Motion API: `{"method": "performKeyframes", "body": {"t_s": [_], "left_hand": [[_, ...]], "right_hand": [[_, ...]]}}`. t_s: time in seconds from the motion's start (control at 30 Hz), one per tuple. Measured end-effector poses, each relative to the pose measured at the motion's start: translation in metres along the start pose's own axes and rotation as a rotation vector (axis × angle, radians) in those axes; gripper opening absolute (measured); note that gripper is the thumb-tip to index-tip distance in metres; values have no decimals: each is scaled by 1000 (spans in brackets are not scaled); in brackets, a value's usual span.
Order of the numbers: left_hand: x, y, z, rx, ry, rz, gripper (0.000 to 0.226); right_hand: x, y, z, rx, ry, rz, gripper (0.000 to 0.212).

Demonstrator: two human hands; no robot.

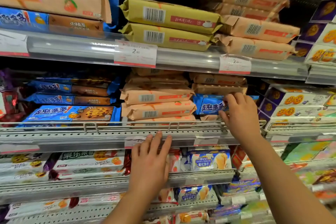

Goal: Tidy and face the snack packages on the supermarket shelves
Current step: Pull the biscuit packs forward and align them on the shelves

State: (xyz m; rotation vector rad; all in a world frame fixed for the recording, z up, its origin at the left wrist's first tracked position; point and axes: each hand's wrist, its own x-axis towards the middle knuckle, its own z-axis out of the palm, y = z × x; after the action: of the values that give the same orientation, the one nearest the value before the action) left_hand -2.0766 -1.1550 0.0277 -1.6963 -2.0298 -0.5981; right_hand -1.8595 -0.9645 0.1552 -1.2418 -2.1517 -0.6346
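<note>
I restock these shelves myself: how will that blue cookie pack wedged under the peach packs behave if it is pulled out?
The blue cookie pack probably holds its flat shape, likely stiffened by what's inside. Its glossy wrapper looks slippery, so the right hand pinching its end may slide. The peach packs lying on it could shift forward.

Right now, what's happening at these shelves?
A person is tidying supermarket snack shelves. Their right hand pinches a blue cookie pack that is wedged among peach-coloured packs on the middle shelf. Their left hand rests with straight fingers against the front rail of that shelf, holding nothing. The matching blue packs are stacked further left.
</note>
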Motion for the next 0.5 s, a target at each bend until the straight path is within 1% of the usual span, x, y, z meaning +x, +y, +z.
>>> {"method": "performKeyframes", "body": {"t_s": [0.07,0.17,0.23,0.3,0.4,0.5], "left_hand": [[-1,2,0,-9,6,-4,72],[-2,7,0,-2,-20,-15,82],[-1,7,0,24,-31,-5,85],[-1,5,-2,47,-41,-4,84],[-2,10,-8,76,-62,-33,84],[-2,13,-19,41,-68,-47,74]], "right_hand": [[2,3,-4,22,-1,-34,41],[-3,9,-6,74,-68,-25,42],[-8,13,-7,103,-99,-24,41],[-11,17,-10,128,-69,-33,39],[-18,27,-17,194,20,-42,39],[-23,31,-30,292,86,-39,42]]}}
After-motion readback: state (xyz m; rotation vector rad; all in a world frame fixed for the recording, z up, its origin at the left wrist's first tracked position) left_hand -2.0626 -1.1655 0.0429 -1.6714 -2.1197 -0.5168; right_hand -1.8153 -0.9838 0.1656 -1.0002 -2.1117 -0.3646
